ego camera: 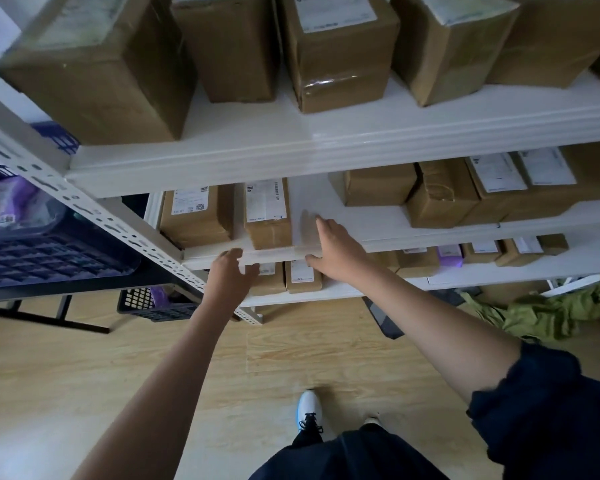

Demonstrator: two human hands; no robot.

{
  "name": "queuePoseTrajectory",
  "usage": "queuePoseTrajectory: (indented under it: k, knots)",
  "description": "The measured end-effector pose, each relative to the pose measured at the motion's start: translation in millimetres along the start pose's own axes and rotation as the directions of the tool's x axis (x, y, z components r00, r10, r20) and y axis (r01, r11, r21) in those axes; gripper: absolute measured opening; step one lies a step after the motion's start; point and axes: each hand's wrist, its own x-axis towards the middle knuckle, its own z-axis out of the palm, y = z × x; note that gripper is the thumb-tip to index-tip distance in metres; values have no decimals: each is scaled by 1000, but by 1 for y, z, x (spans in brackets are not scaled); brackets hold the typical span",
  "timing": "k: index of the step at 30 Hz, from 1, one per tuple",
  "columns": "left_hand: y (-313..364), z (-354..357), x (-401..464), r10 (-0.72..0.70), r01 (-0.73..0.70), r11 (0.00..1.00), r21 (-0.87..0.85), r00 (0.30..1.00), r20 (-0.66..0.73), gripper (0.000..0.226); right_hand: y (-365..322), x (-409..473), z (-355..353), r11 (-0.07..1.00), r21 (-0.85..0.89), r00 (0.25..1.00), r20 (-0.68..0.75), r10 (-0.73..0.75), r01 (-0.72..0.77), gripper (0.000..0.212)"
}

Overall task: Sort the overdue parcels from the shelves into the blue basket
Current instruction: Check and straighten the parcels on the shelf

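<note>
A person stands facing white shelving stacked with brown cardboard parcels. Both bare arms reach forward to the middle shelf [413, 230], at about 12 o'clock from the body.

The likely slip: a narrow upright parcel [267, 216] stands at the shelf's front lip, between the two hands, and a nudge could tip it off onto the floor. A wrong parcel could also be taken, since the labels are too small to read here.

The left hand [231, 271] hovers at the shelf edge, fingers loosely curled around nothing. The right hand [333, 251] lies flat on the bare shelf just beside the parcel, at its 3 o'clock, fingers straight and slightly apart.

The blue basket [49, 251] sits at 9 o'clock, beyond the shelf post, already holding purple packets.
</note>
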Motion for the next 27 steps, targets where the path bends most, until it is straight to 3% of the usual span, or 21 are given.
queuePoseTrajectory:
  k: [5, 11, 16, 21, 27]
  knots:
    - [7, 28, -35, 25, -27, 996, 91, 999, 29, 18, 53, -42, -28, 994, 2, 992, -64, 106, -106, 84]
    - [67, 54, -51, 177, -178, 983, 37, 984, 23, 42, 110, -67, -59, 967, 73, 966, -80, 248, -242, 84]
    - [116, 81, -34, 291, -291, 957, 0, 957, 12, 43, 122, -52, -52, 957, 149, 962, -77, 261, -248, 88]
    - [140, 100, 8, 307, -306, 952, 28, 951, -40, 48, 135, -27, -38, 933, 271, 936, -196, 294, -237, 99]
    - [151, 106, 62, 288, -285, 957, 61, 955, -64, 59, 153, 5, -41, 918, 335, 940, -187, 285, -211, 102]
